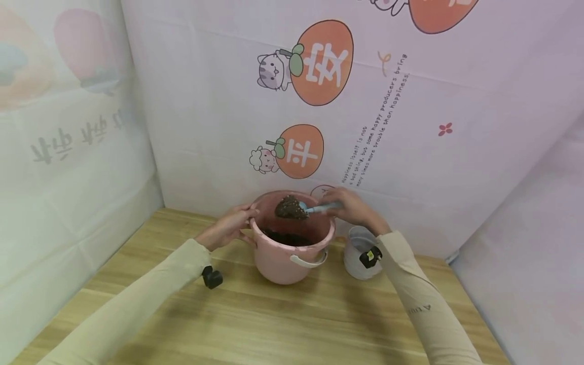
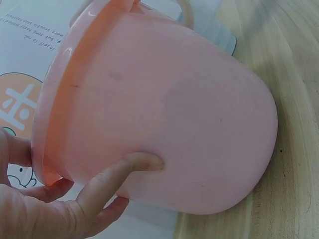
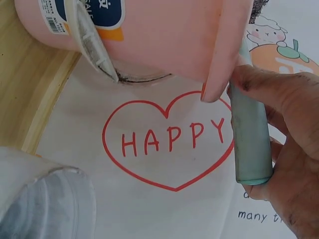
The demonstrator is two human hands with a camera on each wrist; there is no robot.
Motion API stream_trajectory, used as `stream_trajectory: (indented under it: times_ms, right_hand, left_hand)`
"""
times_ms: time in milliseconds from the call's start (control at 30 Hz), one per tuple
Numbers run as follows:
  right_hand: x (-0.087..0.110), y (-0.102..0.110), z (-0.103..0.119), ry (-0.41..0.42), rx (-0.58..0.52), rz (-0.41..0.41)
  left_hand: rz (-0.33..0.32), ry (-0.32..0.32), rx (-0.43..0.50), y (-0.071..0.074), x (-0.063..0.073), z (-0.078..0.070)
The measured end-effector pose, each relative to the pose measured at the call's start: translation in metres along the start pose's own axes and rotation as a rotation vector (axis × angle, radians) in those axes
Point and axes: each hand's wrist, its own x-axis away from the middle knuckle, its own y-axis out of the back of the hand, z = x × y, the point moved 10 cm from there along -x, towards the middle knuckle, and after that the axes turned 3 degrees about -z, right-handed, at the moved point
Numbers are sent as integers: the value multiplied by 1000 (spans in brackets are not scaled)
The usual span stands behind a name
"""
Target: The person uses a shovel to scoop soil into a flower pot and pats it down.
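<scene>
A pink bucket [image 1: 278, 261] stands on the table with dark soil [image 1: 287, 238] in its bottom. At its left side my left hand [image 1: 230, 225] grips the rim; in the left wrist view the left hand [image 2: 75, 209] has one finger lying along the bucket's outer wall. My right hand [image 1: 349, 205] holds a small blue trowel by its pale blue-green handle [image 3: 251, 139], over the right side of the rim. Heaped on the trowel's blade is dark soil [image 1: 289, 208] with light specks, held above the bucket's opening.
Right of the bucket stands a translucent whitish cup [image 1: 358, 258], partly behind the right wrist camera [image 1: 370, 257]. The bucket's white handle [image 1: 310, 262] hangs down in front. Printed cloth [image 1: 219, 126] rises close behind the bucket, above the wooden table [image 1: 255, 324].
</scene>
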Motion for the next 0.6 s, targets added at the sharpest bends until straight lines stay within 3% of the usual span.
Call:
stream_trajectory:
  times_ms: [233, 600]
  right_hand:
    - [5, 10, 2, -46, 38, -16]
    - [23, 24, -16, -155, 13, -25]
  left_hand:
    - [2, -8, 11, 0, 1, -1]
    - [10, -11, 29, -1, 1, -1]
